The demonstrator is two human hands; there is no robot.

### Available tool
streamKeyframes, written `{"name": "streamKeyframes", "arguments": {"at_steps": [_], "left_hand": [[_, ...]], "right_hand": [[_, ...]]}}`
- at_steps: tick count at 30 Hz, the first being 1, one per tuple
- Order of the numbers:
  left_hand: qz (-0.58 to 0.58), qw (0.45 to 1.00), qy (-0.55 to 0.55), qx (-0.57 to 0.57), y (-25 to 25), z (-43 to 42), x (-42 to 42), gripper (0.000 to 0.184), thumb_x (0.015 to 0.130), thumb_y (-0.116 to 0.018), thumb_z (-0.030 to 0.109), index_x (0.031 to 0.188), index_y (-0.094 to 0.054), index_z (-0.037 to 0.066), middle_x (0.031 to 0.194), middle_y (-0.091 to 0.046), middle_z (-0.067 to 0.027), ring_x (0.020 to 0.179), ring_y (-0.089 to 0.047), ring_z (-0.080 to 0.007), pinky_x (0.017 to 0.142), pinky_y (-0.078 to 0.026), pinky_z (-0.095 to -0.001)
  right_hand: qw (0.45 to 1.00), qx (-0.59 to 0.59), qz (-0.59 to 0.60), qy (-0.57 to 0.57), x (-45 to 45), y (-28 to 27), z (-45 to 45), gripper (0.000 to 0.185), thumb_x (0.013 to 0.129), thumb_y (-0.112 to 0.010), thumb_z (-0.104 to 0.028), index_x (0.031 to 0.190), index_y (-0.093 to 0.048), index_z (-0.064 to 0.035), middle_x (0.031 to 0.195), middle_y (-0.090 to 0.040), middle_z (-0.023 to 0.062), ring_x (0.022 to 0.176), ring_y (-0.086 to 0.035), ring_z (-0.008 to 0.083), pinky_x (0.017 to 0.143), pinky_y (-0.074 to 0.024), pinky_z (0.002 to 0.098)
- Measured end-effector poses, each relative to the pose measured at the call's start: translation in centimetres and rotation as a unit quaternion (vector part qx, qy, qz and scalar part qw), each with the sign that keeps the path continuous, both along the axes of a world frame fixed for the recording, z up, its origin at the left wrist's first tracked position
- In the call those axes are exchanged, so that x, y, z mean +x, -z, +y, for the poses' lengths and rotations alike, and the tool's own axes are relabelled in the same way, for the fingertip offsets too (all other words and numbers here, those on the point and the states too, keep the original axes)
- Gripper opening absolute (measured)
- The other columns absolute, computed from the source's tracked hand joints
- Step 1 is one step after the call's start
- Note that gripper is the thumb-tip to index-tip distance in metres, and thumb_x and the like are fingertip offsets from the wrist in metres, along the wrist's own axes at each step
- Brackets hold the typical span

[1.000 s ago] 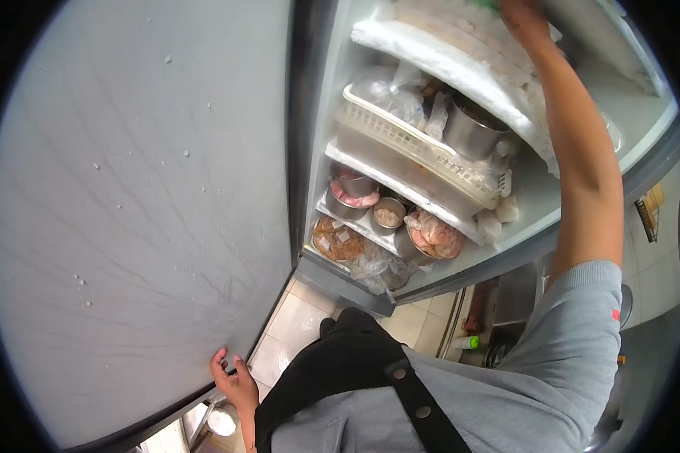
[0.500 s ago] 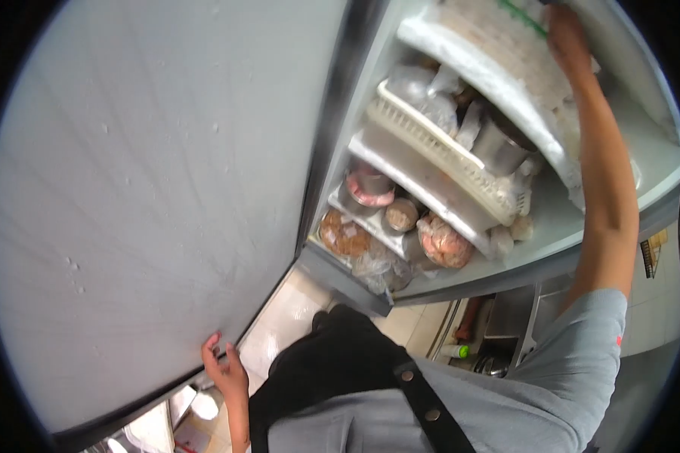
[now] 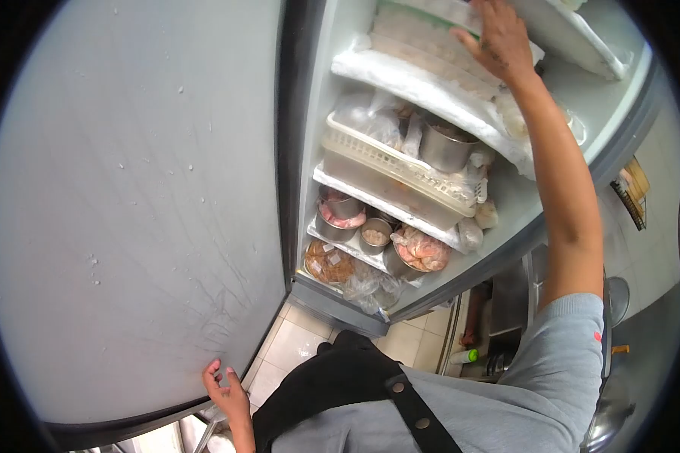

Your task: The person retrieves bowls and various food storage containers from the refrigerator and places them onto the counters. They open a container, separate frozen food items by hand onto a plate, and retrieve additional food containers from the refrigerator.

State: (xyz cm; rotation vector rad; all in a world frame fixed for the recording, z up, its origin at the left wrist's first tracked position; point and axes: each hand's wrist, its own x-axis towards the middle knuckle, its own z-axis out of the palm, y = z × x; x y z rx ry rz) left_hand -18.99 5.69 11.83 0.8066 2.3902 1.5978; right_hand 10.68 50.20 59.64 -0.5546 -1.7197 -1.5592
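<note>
My right hand (image 3: 502, 41) reaches up into the open upright freezer, its fingers spread over a translucent plastic box (image 3: 423, 51) with a green strip along its top edge. The box lies on a frosted upper shelf (image 3: 431, 83), and the palm seems to rest against its lid or near side. No grip around it shows. Low on the left, my left hand (image 3: 228, 394) is beside the lower edge of the grey freezer door (image 3: 143, 226). Its fingers are loosely bent and apart, holding nothing; whether they touch the door I cannot tell.
Below are a cream plastic basket (image 3: 400, 181) with bags and a steel pot (image 3: 447, 143), then steel bowls and bagged pinkish meat (image 3: 421, 249). A round brown bundle (image 3: 329, 261) sits at the bottom. A green-capped bottle (image 3: 465, 356) is at the lower right.
My right hand has shifted left along the box and its fingers now spread flatter over it. The view has turned slightly. My left hand stays by the door edge.
</note>
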Motion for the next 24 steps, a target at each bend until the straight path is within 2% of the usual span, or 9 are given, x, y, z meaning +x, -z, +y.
{"name": "streamKeyframes", "arguments": {"at_steps": [1, 3, 4, 7, 10, 13, 18, 24], "left_hand": [[0.000, 1.000, 0.009, 0.001, -0.2, -0.1, 0.0, 0.026, 0.085, -0.061, 0.011, 0.110, -0.055, 0.005, 0.116, -0.058, -0.0075, 0.099, -0.052, -0.0201, 0.076, -0.041, -0.0306], [0.003, 1.000, 0.017, 0.007, -0.3, -0.2, -0.2, 0.025, 0.084, -0.061, 0.009, 0.108, -0.055, 0.005, 0.117, -0.058, -0.0076, 0.099, -0.053, -0.0201, 0.077, -0.041, -0.0307], [0.011, 0.999, 0.034, 0.015, -0.1, -0.4, -0.3, 0.026, 0.083, -0.061, 0.007, 0.108, -0.055, 0.005, 0.117, -0.058, -0.0083, 0.100, -0.053, -0.0210, 0.077, -0.042, -0.0311], [0.023, 0.998, 0.057, 0.014, -0.1, -1.4, -0.7, 0.027, 0.081, -0.062, 0.004, 0.107, -0.055, 0.004, 0.116, -0.058, -0.0096, 0.101, -0.055, -0.0226, 0.077, -0.042, -0.0319], [0.025, 0.997, 0.074, 0.000, -0.3, -2.0, -0.7, 0.028, 0.080, -0.062, 0.003, 0.107, -0.055, 0.004, 0.115, -0.058, -0.0106, 0.101, -0.055, -0.0238, 0.077, -0.042, -0.0323], [0.038, 0.995, 0.090, -0.007, -0.3, -2.5, -0.6, 0.029, 0.080, -0.063, 0.003, 0.108, -0.055, 0.004, 0.113, -0.058, -0.0111, 0.101, -0.055, -0.0246, 0.077, -0.043, -0.0327], [0.001, 0.997, 0.079, -0.006, 0.0, -2.5, -0.4, 0.038, 0.081, -0.064, 0.004, 0.117, -0.052, 0.001, 0.114, -0.057, -0.0131, 0.104, -0.054, -0.0250, 0.084, -0.042, -0.0351], [-0.040, 0.992, 0.112, 0.049, 0.6, -2.7, -1.4, 0.047, 0.082, -0.065, 0.007, 0.124, -0.046, 0.000, 0.116, -0.056, -0.0129, 0.108, -0.053, -0.0234, 0.090, -0.041, -0.0350]], "right_hand": [[1.000, 0.007, 0.003, 0.002, 0.5, -0.2, 0.1, 0.027, 0.077, -0.070, -0.017, 0.096, -0.059, -0.0023, 0.083, -0.057, 0.0149, 0.078, -0.058, 0.0324, 0.071, -0.0483, 0.0440], [0.991, -0.094, 0.047, 0.086, 1.7, -0.4, 1.4, 0.045, 0.071, -0.076, -0.016, 0.111, -0.056, -0.0078, 0.101, -0.058, 0.0126, 0.103, -0.055, 0.0321, 0.087, -0.0441, 0.0425], [0.995, -0.087, 0.038, 0.044, 2.5, -0.7, 2.1, 0.050, 0.066, -0.080, -0.016, 0.109, -0.055, -0.0091, 0.099, -0.056, 0.0103, 0.097, -0.054, 0.0316, 0.083, -0.0436, 0.0425], [0.993, -0.110, 0.052, 0.007, 4.0, -1.0, 2.7, 0.050, 0.065, -0.081, -0.017, 0.107, -0.054, -0.0080, 0.100, -0.056, 0.0104, 0.096, -0.054, 0.0320, 0.083, -0.0433, 0.0419], [0.994, -0.089, 0.065, 0.001, 3.6, -0.8, 0.1, 0.050, 0.062, -0.082, -0.017, 0.104, -0.055, -0.0100, 0.097, -0.055, 0.0084, 0.097, -0.054, 0.0291, 0.081, -0.0424, 0.0393], [0.996, -0.076, 0.052, -0.002, 3.3, -0.8, -2.4, 0.050, 0.064, -0.082, -0.020, 0.105, -0.055, -0.0100, 0.097, -0.055, 0.0080, 0.096, -0.053, 0.0283, 0.081, -0.0414, 0.0382], [0.998, -0.038, 0.039, -0.026, 3.2, -1.6, -7.4, 0.053, 0.062, -0.083, -0.022, 0.104, -0.054, -0.0089, 0.096, -0.055, 0.0086, 0.094, -0.053, 0.0282, 0.080, -0.0418, 0.0388], [0.998, -0.023, 0.030, -0.044, 3.6, -2.3, -14.0, 0.055, 0.061, -0.085, -0.024, 0.103, -0.052, -0.0072, 0.095, -0.055, 0.0098, 0.092, -0.053, 0.0288, 0.079, -0.0420, 0.0395]]}}
